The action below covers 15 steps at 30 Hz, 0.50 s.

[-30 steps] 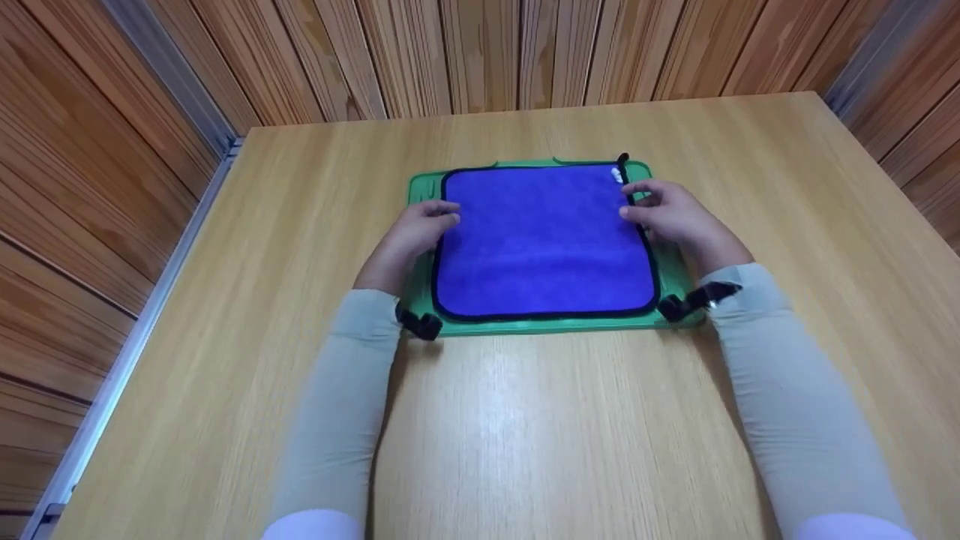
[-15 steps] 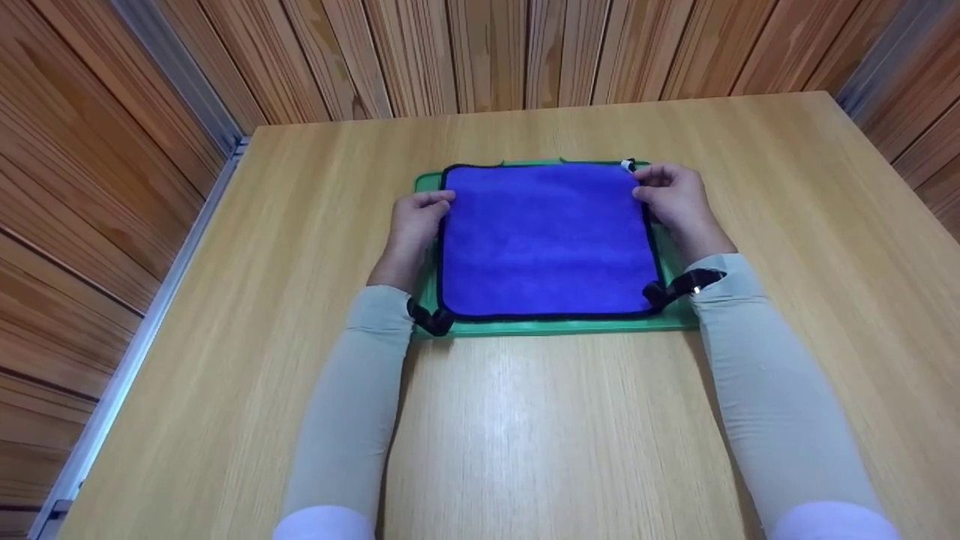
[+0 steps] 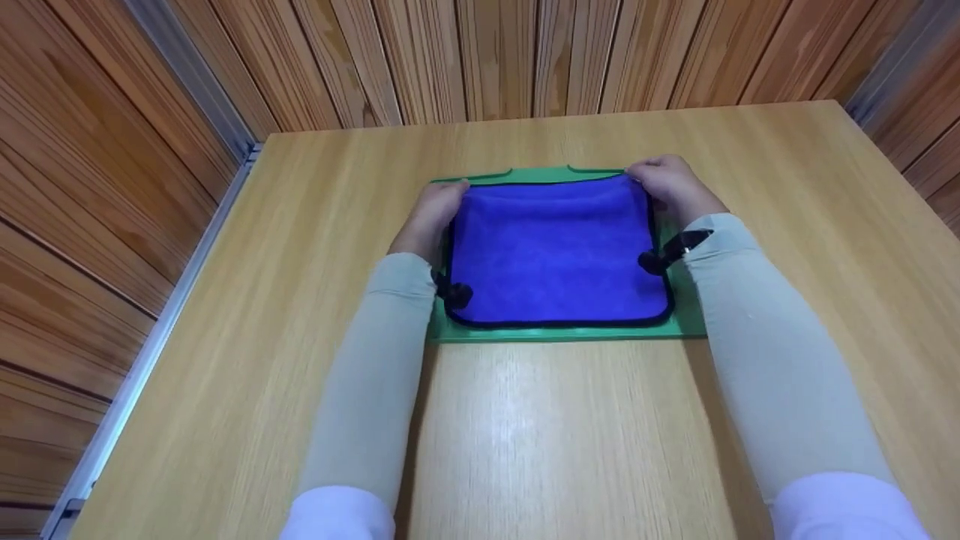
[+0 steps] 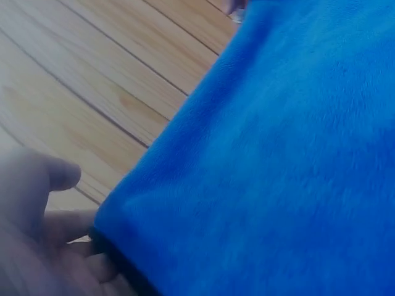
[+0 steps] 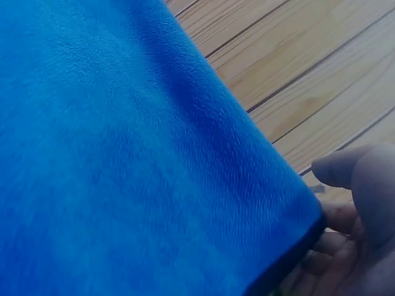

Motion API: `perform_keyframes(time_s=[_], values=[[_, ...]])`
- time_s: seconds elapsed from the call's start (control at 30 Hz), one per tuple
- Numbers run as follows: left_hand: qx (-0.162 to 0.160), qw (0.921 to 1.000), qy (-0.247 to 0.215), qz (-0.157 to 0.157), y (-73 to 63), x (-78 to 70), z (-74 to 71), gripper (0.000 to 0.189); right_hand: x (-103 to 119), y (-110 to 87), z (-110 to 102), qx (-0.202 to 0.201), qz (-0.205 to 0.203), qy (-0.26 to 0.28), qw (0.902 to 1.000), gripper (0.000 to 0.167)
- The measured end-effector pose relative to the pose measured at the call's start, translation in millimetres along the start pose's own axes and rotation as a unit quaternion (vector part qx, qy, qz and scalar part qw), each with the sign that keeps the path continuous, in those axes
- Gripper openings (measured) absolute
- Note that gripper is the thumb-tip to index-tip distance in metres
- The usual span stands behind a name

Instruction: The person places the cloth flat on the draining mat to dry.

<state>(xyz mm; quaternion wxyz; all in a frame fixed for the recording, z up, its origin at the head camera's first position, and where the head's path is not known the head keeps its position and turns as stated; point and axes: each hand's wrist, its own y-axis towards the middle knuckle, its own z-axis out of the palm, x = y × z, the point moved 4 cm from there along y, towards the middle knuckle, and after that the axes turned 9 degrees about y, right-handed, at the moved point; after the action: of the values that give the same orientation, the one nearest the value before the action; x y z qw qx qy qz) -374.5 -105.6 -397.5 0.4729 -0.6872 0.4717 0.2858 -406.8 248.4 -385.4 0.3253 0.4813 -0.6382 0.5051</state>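
Observation:
A blue plush cloth (image 3: 559,255) with black edging lies over a green board (image 3: 570,334) on the wooden table. My left hand (image 3: 436,214) holds the cloth's far left corner; in the left wrist view its fingers (image 4: 71,225) are at that corner and the thumb stands apart from the fabric. At the far right corner, my right hand (image 3: 670,185) grips the cloth. The right wrist view has the fingers (image 5: 339,217) curled at the black edge, the thumb raised off it. Between the hands the far part of the cloth is lifted and slightly creased.
The light wooden table (image 3: 577,435) extends around the board. Plank walls (image 3: 495,60) stand behind it and at the sides, with a metal rail (image 3: 172,307) along the left. Black wrist straps (image 3: 671,253) hang over the cloth.
Both hands have moved from the cloth's sides to its far corners and taken hold there. The far edge has come nearer, baring more of the board's back rim.

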Motion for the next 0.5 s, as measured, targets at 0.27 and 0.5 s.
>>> perform_keyframes(time_s=[0.27,0.5], values=[[-0.098,0.9893,-0.054,0.094,3.0,-1.7,0.0,0.029,9.7,4.1,1.9,-0.069,-0.097,0.042,0.992,0.033],[-0.037,0.9973,0.026,0.058,6.8,3.6,4.5,0.041,2.0,3.5,10.4,0.04,-0.058,-0.137,0.9881,0.057]])
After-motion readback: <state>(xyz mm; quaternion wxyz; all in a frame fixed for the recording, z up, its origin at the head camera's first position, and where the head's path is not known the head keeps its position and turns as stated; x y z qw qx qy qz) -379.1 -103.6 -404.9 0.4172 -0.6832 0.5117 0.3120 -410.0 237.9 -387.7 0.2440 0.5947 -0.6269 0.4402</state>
